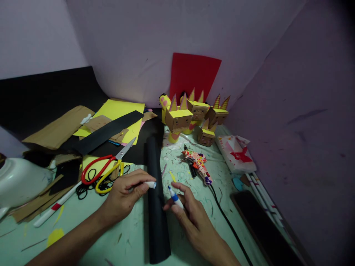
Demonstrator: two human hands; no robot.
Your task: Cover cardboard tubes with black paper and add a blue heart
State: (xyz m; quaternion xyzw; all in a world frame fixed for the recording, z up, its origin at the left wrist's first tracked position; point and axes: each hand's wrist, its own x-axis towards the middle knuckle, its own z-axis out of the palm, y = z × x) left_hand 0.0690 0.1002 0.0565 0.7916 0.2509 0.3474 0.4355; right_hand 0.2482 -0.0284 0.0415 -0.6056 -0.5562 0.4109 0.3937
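Between thumb and fingers my left hand (pixel 128 194) pinches a white marker cap (pixel 151 184). My right hand (pixel 194 218) grips a white marker with a blue band (pixel 175 198), its blue tip bare and pointing up and left. Cap and marker are apart, a short gap between them. Lying lengthwise on the table under and between the hands is a roll of black paper (pixel 157 221). Scissors with one red and one yellow handle (pixel 118 160) rest just beyond my left hand. A glue gun wrapped in patterned covering (pixel 198 164) lies beyond my right hand.
Several cardboard figures with yellow horns (pixel 179 120) stand at the back before a red sheet (pixel 194 74). Yellow paper (pixel 122 111) and cardboard scraps (pixel 59 125) cover the back left. A phone (pixel 263 225), a plastic packet (pixel 235 153) and a white jug-like vessel (pixel 23 181) flank the sides.
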